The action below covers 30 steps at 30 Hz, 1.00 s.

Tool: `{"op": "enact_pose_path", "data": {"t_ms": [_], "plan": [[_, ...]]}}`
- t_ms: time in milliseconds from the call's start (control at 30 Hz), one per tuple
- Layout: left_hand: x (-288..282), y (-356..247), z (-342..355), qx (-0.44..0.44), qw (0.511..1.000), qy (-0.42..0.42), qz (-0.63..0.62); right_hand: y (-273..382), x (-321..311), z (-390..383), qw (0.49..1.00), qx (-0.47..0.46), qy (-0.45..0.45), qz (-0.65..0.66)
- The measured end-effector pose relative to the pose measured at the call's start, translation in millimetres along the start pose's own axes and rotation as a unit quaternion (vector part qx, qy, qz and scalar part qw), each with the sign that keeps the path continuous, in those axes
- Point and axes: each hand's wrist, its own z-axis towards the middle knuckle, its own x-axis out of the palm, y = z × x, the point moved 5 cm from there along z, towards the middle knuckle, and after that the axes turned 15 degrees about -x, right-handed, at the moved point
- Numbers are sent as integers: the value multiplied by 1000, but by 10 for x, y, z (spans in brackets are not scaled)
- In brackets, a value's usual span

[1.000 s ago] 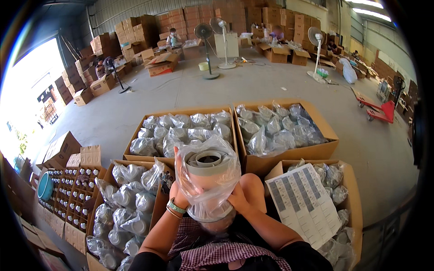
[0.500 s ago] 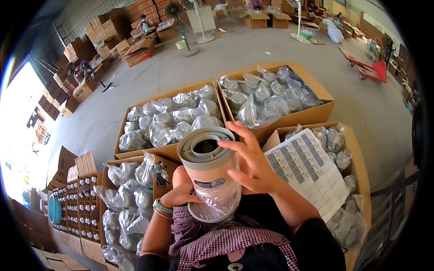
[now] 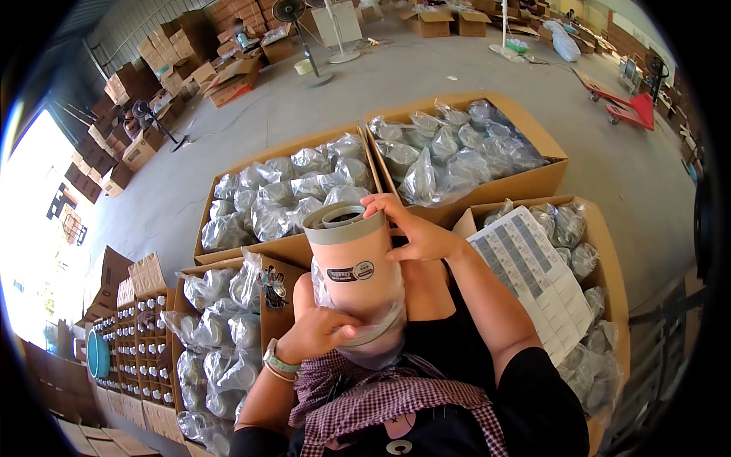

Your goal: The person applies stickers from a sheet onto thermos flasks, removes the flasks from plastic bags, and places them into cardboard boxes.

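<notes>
A pink cylindrical container [image 3: 358, 255] with a grey rim stands tilted over my lap, its ringed opening facing up and away. A label sits on its front. Clear plastic bag [image 3: 381, 324] gathers round its lower part. My right hand [image 3: 415, 228] grips the rim, fingers over the top edge and thumb against the pink side. My left hand [image 3: 316, 335] is at the lower left of the container, closed on the plastic bag with the thumb over it. Some of its fingers are hidden.
Cardboard boxes of bagged containers surround me: far left [image 3: 251, 250], far right [image 3: 525, 181], near left [image 3: 263, 305] and near right [image 3: 615, 305]. A printed sheet [image 3: 533, 282] lies over the right box. Beyond are a divided carton [image 3: 145, 346], standing fans [image 3: 306, 46] and a red pallet truck [image 3: 636, 113].
The container has tipped, showing more of its front, and its plastic sits lower. My right hand has closed onto the rim. My left hand has shifted across the bag's lower part.
</notes>
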Motion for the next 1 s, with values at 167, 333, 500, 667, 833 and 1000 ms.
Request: {"op": "enact_pose_path", "data": {"t_ms": [167, 333, 500, 667, 833, 1000], "plan": [[-367, 785, 119, -60, 963, -42, -259, 4, 93, 74, 994, -36, -10, -106], [-777, 1386, -30, -124, 852, -485, -154, -71, 134, 60, 992, -51, -36, -109], [-760, -218, -20, 102, 833, -539, 74, -237, 208, 74, 987, -86, -48, -129], [-748, -688, 188, 130, 856, -453, 210, -223, 95, 110, 1000, -7, 4, 13], [-784, -475, 374, 115, 892, -410, 150, -227, 161, 57, 998, -27, -31, -57], [-761, -491, 423, 145, 879, -424, 165, -315, 211, 12, 992, -48, -75, -91]]}}
